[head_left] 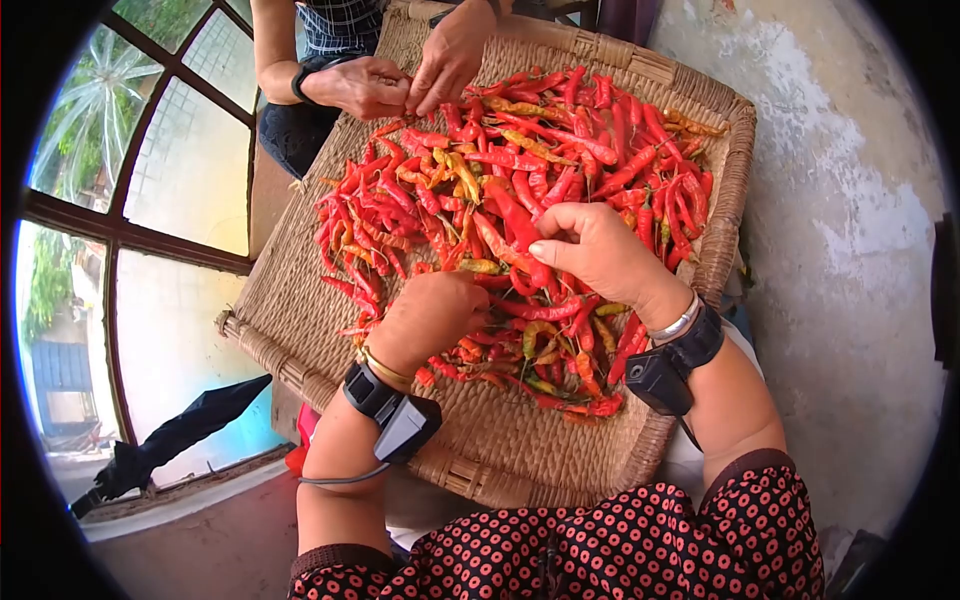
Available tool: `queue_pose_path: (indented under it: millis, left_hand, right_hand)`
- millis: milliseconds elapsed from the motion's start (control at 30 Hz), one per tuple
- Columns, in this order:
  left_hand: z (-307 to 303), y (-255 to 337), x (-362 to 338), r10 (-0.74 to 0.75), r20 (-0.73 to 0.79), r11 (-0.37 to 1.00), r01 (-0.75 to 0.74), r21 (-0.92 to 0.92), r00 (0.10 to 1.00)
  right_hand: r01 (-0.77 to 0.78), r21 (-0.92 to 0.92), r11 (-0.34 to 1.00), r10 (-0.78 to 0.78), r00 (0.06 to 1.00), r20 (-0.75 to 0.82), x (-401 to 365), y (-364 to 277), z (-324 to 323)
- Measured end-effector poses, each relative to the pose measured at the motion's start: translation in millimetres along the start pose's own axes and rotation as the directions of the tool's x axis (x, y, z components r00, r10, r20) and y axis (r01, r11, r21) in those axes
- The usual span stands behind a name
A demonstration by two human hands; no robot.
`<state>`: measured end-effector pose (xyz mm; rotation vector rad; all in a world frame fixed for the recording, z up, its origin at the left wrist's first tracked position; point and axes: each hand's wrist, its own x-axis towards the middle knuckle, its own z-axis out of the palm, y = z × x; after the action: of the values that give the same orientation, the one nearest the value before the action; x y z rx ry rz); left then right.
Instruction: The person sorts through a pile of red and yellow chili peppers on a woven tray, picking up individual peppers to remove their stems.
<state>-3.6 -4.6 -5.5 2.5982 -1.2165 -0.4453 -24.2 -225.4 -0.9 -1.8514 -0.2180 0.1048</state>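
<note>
A wide heap of red peppers (pixel 620 150), with some yellow and orange ones among them, lies on a woven tray (pixel 480 430). My right hand (pixel 605 255) is over the middle of the heap, thumb and forefinger pinched on a large red pepper (pixel 515 215). To its lower left is my left hand (pixel 425 315), its fingers curled down at the peppers beside a yellow-green pepper (pixel 480 266); what its fingertips hold, if anything, is hidden. Both my wrists carry black strapped devices and bangles.
Across the tray, another person's two hands (pixel 410 85) meet over its far left edge. A window (pixel 180 170) and a folded black umbrella (pixel 185 430) are at the left. A worn, stained wall (pixel 830 200) stands at the right.
</note>
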Motion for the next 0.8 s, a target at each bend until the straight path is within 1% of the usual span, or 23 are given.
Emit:
queue_pose_path:
  millis: [67,100,133,167,200,233,267,300,333,367,400,433,467,500,533,567,633,667,700,733,800]
  left_hand:
    - [-4,-4,-1,0.027,-0.014,1.0,-0.027,-0.011,1.0]
    - [-9,-6,-2,0.012,-0.007,0.99,-0.013,-0.142,1.0]
    - [-16,-6,-4,-0.001,0.003,0.963,0.002,-0.27,1.0]
    - [-24,-3,-7,-0.065,0.049,0.946,0.077,-0.315,0.997]
    - [-29,-5,-9,-0.064,0.05,0.946,0.077,-0.316,0.997]
    - [-33,-8,-12,-0.099,0.118,0.887,0.142,-0.44,0.988]
    - [-37,-13,-15,-0.124,0.19,0.809,0.21,-0.55,0.974]
    - [-40,-17,-18,-0.119,0.184,0.727,0.211,-0.653,0.976]
    - [-45,-21,-21,-0.12,0.184,0.727,0.212,-0.653,0.976]
    - [-51,-24,-22,-0.171,0.157,0.585,0.229,-0.778,0.973]
    - [-56,-29,-24,-0.225,0.141,0.424,0.227,-0.876,0.964]
    - [-58,-40,-22,-0.234,0.055,0.397,0.147,-0.906,0.971]
    - [-57,-42,-15,-0.234,0.054,0.398,0.147,-0.906,0.971]
    - [-55,-40,-6,-0.341,-0.176,0.29,-0.074,-0.954,0.924]
    - [-54,-37,0,-0.464,-0.37,0.204,-0.309,-0.929,0.805]
    - [-52,-33,1,-0.467,-0.369,0.202,-0.309,-0.929,0.804]
    - [-48,-26,6,-0.507,-0.43,0.393,-0.245,-0.887,0.747]
    - [-45,-23,7,-0.508,-0.43,0.392,-0.244,-0.887,0.746]
    - [-39,-18,6,-0.445,-0.302,0.403,-0.113,-0.908,0.843]
    - [-33,-11,5,-0.38,-0.157,0.422,0.02,-0.906,0.912]
    - [-19,14,6,-0.297,-0.051,0.345,0.057,-0.937,0.953]
  right_hand:
    - [-0.134,0.216,0.967,0.138,0.99,0.0,-1,-8,-5]
    - [-0.191,0.301,0.934,0.196,0.981,0.013,-3,-15,-7]
    - [-0.192,0.303,0.934,0.198,0.98,0.011,-3,-15,-8]
    - [-0.218,0.329,0.919,0.226,0.974,0.015,-4,-14,-9]
    - [-0.245,0.354,0.903,0.254,0.967,0.021,-4,-14,-10]
    - [-0.248,0.386,0.889,0.273,0.962,-0.01,-4,-14,-8]
    - [-0.249,0.385,0.889,0.273,0.962,-0.009,-4,-12,-8]
    - [-0.231,0.451,0.862,0.264,0.965,-0.011,-3,-10,-8]
    - [-0.211,0.515,0.831,0.254,0.967,-0.014,-3,-8,-8]
    - [-0.211,0.515,0.831,0.254,0.967,-0.014,-3,-7,-7]
    - [-0.207,0.574,0.792,0.271,0.962,-0.027,-2,-7,-7]
    - [-0.201,0.629,0.751,0.288,0.957,-0.039,-2,-7,-6]
    - [-0.2,0.629,0.751,0.287,0.957,-0.039,-2,-5,-5]
    - [-0.221,0.642,0.734,0.287,0.958,0.002,-2,-3,-3]
    - [-0.245,0.653,0.717,0.287,0.957,0.045,-2,-2,-2]
    - [-0.248,0.651,0.717,0.288,0.956,0.048,-3,-3,0]
    - [-0.274,0.579,0.768,0.288,0.955,0.07,-2,-4,4]
    - [-0.275,0.578,0.768,0.288,0.955,0.071,-2,-6,6]
    - [-0.268,0.596,0.756,0.288,0.956,0.065,-2,-8,8]
    - [-0.262,0.614,0.744,0.287,0.956,0.06,-2,-9,10]
    - [-0.25,0.631,0.735,0.273,0.96,0.062,-1,-11,13]
